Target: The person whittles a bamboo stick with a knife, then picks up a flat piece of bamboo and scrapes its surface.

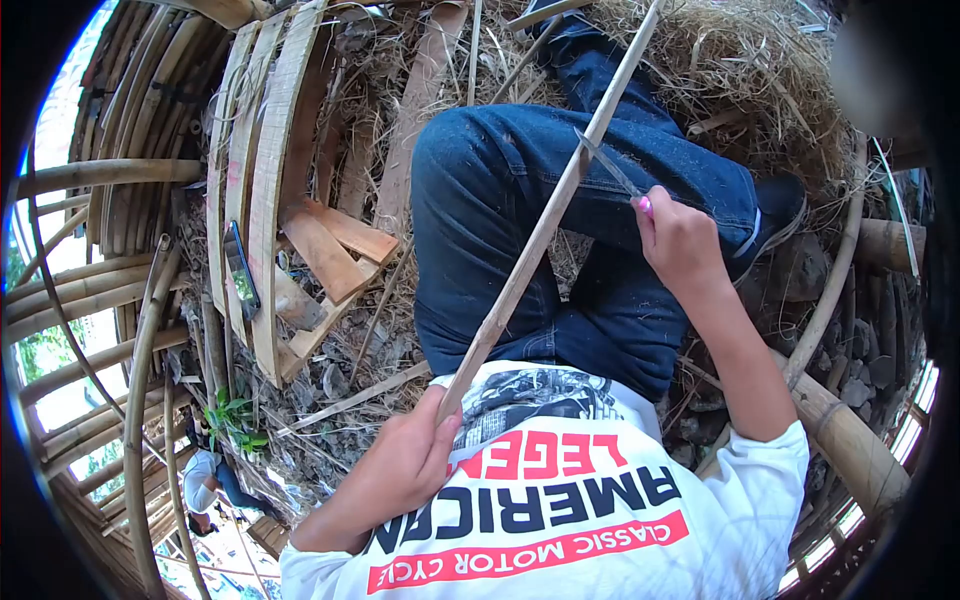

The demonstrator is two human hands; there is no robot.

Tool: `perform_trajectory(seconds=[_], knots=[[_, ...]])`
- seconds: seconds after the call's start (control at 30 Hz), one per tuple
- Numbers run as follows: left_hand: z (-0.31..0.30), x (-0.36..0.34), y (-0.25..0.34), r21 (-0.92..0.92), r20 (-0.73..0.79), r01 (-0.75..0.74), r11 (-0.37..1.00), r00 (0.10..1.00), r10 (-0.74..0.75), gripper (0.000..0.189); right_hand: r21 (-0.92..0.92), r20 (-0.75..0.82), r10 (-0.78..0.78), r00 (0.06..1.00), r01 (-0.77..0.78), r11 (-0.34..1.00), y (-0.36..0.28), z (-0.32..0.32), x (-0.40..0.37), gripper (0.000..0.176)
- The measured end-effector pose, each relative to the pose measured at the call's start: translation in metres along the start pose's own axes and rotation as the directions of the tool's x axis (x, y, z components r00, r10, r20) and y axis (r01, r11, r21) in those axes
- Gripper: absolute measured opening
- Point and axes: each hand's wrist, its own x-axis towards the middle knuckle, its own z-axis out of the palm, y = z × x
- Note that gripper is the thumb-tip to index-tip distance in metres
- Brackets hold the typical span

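Observation:
A long, narrow wooden strip [535,243] runs diagonally from my shirt front up past my jeans to the top of the view. Its lower end is in my left hand [405,460], whose fingers are wrapped round it near my waist. My right hand [680,240] is closed on the pink handle of a knife [615,168]. The knife's blade points up and left, its tip at the strip above my bent leg. Most of the handle is hidden inside my fist.
Pale planks [272,180] stand at the left, with a phone [241,270] on them and wood offcuts [325,250] beside. Dry straw [740,70] covers the ground ahead. Bamboo poles [850,440] frame both sides. Another person [205,478] is at the lower left.

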Motion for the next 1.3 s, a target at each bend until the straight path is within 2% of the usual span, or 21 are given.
perform_trajectory(seconds=[0.03,0.1,0.23,0.3,0.37,0.5,0.6,0.7,0.83,0.9,0.97,1.0,1.03,1.07,1.1,1.2,1.3], knots=[[0.000,0.001,0.003,-0.009,0.029,0.053,0.999,0.998,-0.052,0.013,0.015,-0.005,-0.012,1.000,0.012,1.000,-0.002,-0.009,0.000,0.019],[0.001,0.004,0.002,0.034,0.025,0.029,0.999,0.999,-0.030,0.013,0.112,0.070,0.000,0.998,-0.008,0.994,-0.032,-0.025,0.000,0.021],[0.004,0.006,-0.001,0.103,-0.018,0.003,0.995,1.000,-0.001,0.012,0.274,0.140,-0.172,0.975,0.128,0.953,-0.081,-0.025,-0.011,0.018],[0.004,0.007,0.003,0.128,-0.019,0.063,0.990,0.998,-0.061,0.014,0.277,0.152,-0.165,0.974,0.119,0.954,-0.074,-0.017,-0.007,0.017],[0.007,0.008,0.001,0.165,-0.076,-0.006,0.986,0.997,0.019,0.013,0.283,0.088,-0.212,0.973,0.179,0.942,-0.067,-0.011,-0.003,0.017],[0.008,0.011,0.003,0.210,-0.104,-0.013,0.978,0.994,0.035,0.013,0.253,0.057,-0.212,0.976,0.191,0.949,-0.060,-0.003,0.002,0.019],[0.007,0.009,0.002,0.213,-0.085,-0.009,0.977,0.996,0.028,0.010,0.160,0.003,-0.040,0.999,0.039,0.986,-0.028,0.009,0.014,0.019],[0.008,0.008,0.002,0.183,-0.072,-0.064,0.981,0.994,0.079,0.009,0.116,0.004,-0.043,0.999,0.042,0.992,-0.019,0.002,0.022,0.019],[0.006,0.006,0.009,0.205,-0.074,0.014,0.979,0.997,0.001,0.011,0.141,-0.014,-0.055,0.998,0.057,0.988,-0.031,-0.004,0.018,0.020],[0.006,0.004,0.009,0.219,-0.060,0.067,0.974,0.997,-0.055,0.012,0.204,0.051,-0.142,0.989,0.129,0.970,-0.050,-0.008,0.011,0.021],[0.007,0.005,0.010,0.129,-0.047,0.110,0.986,0.993,-0.104,0.012,0.211,0.043,-0.130,0.991,0.118,0.970,-0.045,-0.002,0.016,0.021],[0.007,0.005,0.008,0.133,-0.044,0.109,0.985,0.994,-0.104,0.012,0.143,0.016,-0.075,0.997,0.072,0.987,-0.027,0.008,0.023,0.021],[0.009,0.005,0.005,0.173,-0.059,0.049,0.984,0.997,-0.040,0.011,0.074,-0.015,-0.020,1.000,0.021,0.997,-0.011,0.014,0.029,0.021],[0.010,0.005,0.003,0.211,-0.076,-0.011,0.977,0.997,0.028,0.010,0.084,-0.055,-0.042,0.998,0.047,0.995,-0.002,0.015,0.034,0.022],[0.010,0.004,0.004,0.213,-0.074,-0.016,0.977,0.997,0.033,0.010,0.081,-0.058,-0.040,0.998,0.045,0.996,-0.003,0.011,0.035,0.022],[0.008,0.003,0.004,0.293,-0.104,-0.016,0.956,0.993,0.048,0.011,0.083,0.012,-0.035,0.999,0.034,0.996,-0.017,-0.002,0.033,0.021],[0.012,0.001,-0.008,0.192,-0.087,0.014,0.981,0.996,0.003,0.012,0.166,0.010,-0.096,0.995,0.093,0.982,-0.028,0.006,0.027,0.021]])
